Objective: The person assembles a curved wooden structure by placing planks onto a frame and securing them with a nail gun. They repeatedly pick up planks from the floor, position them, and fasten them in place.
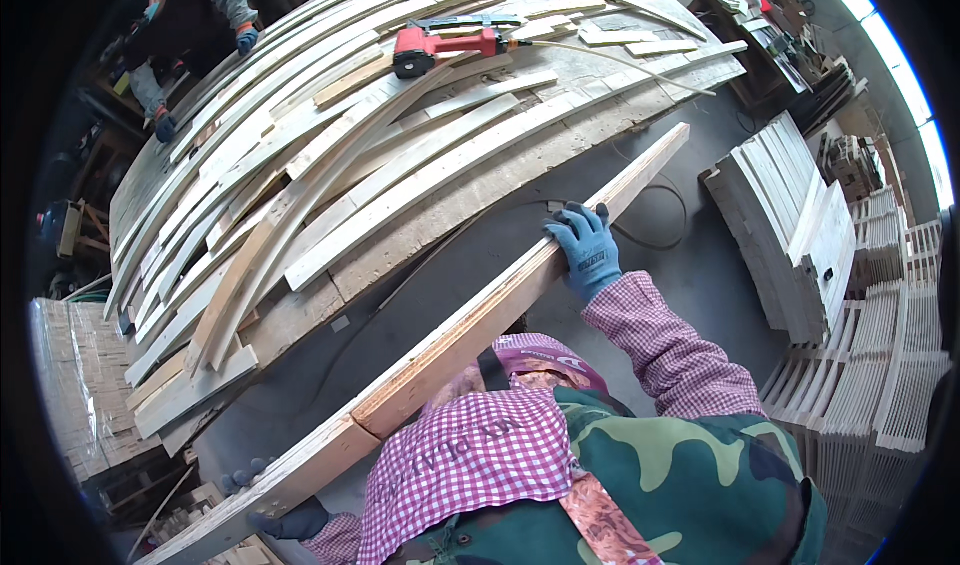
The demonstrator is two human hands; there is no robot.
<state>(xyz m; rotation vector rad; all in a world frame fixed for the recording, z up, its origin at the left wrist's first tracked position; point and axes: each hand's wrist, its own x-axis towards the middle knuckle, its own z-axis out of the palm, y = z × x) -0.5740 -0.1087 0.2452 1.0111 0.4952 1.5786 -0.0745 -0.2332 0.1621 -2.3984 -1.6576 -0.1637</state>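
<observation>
A long wooden beam [450,350] runs slantwise in front of my body, from the lower left up to the right. It looks built of planks laid together, with a seam at its lower middle. My right hand [585,248], in a blue glove, grips its upper part, fingers over the far edge. Near the lower end, my left hand [290,521] wears a dark glove and wraps under the beam, with grey fingertips showing past the far side. The beam covers part of that hand.
Beyond the beam, a big worktable [330,290] carries many pale wooden strips [440,180] and a red nail gun [450,47] with a hose. A co-worker's gloved hand [246,39] is at the far left. Stacked boards [775,215] and slatted pieces [860,365] stand right.
</observation>
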